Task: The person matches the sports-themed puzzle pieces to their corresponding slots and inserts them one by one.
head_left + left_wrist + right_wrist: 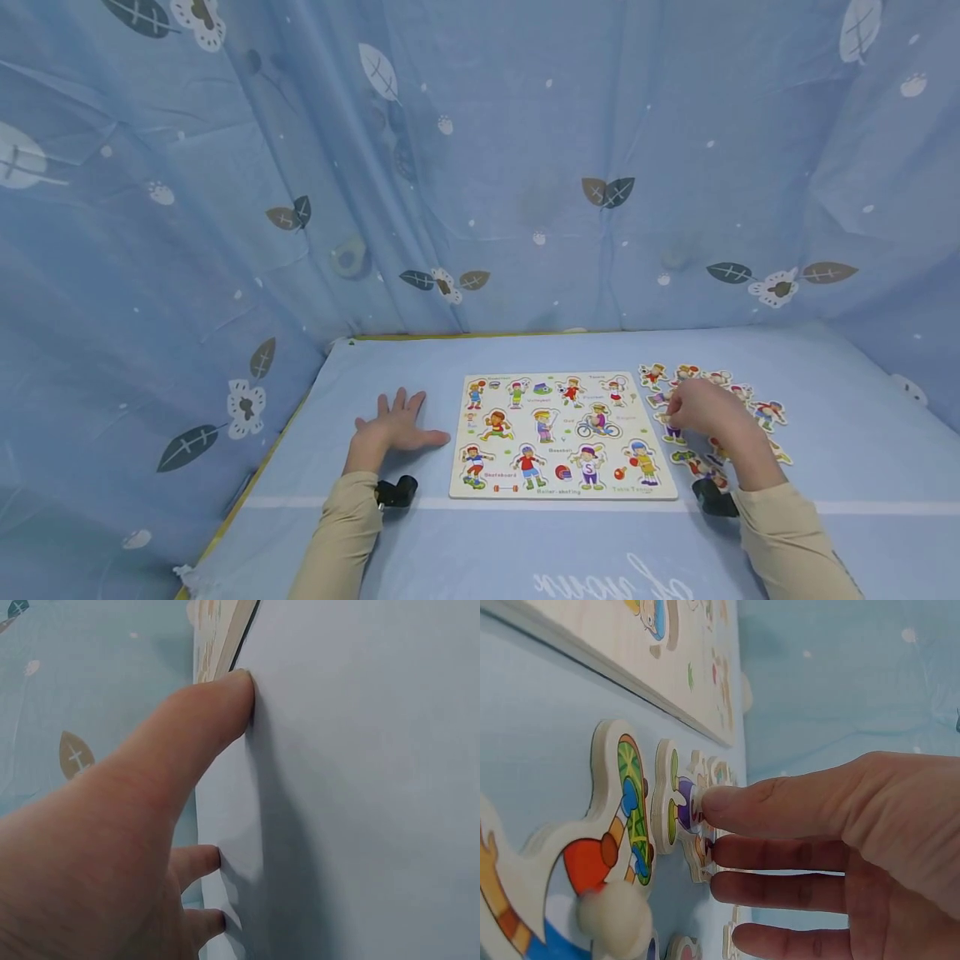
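A wooden peg puzzle board [555,493] with printed sports figures lies flat on the table. To its left my left hand [397,427] rests with fingers spread, its thumb [217,701] pointing at the board's left edge. On the other side, my right hand [712,412] reaches down over a group of loose puzzle pieces. Thumb and fingertips pinch a puzzle piece [673,435] of a figure in purple shorts, at its pale knob; the same piece [682,806] shows beyond a skateboard piece [637,810] in the right wrist view.
Several loose knobbed pieces lie close together right of the board, among them a football figure [652,375] and one at the far right [769,413]. A blue patterned curtain [517,167] hangs behind the table. Each wrist carries a small black camera [405,492].
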`<state>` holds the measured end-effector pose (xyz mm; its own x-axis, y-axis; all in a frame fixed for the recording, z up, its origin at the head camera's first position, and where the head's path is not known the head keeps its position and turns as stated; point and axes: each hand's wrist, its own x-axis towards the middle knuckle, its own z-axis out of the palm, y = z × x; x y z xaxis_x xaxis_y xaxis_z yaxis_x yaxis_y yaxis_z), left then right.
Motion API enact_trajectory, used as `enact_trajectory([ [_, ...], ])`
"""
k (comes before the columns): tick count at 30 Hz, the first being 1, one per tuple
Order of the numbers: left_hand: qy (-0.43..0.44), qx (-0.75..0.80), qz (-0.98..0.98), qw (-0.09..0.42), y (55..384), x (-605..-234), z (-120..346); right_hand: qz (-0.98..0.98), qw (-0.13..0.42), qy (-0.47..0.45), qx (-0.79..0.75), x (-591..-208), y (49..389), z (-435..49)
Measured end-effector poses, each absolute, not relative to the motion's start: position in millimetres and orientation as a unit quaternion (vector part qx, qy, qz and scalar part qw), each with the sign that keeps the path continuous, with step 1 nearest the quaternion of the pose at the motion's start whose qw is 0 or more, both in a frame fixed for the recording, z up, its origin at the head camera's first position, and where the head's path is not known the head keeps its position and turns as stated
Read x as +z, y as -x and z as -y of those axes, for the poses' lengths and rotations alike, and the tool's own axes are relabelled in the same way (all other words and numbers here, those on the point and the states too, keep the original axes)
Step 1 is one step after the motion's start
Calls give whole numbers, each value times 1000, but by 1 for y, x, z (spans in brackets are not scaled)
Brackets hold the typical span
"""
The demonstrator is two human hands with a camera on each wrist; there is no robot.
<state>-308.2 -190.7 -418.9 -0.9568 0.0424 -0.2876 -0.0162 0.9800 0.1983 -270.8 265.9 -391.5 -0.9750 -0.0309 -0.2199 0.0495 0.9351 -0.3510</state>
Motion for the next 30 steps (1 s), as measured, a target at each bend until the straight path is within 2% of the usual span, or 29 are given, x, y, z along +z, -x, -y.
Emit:
enact_trajectory([
  [30, -9, 102, -984, 146, 307, -419, 192, -981, 108, 5, -161, -383, 267, -268],
])
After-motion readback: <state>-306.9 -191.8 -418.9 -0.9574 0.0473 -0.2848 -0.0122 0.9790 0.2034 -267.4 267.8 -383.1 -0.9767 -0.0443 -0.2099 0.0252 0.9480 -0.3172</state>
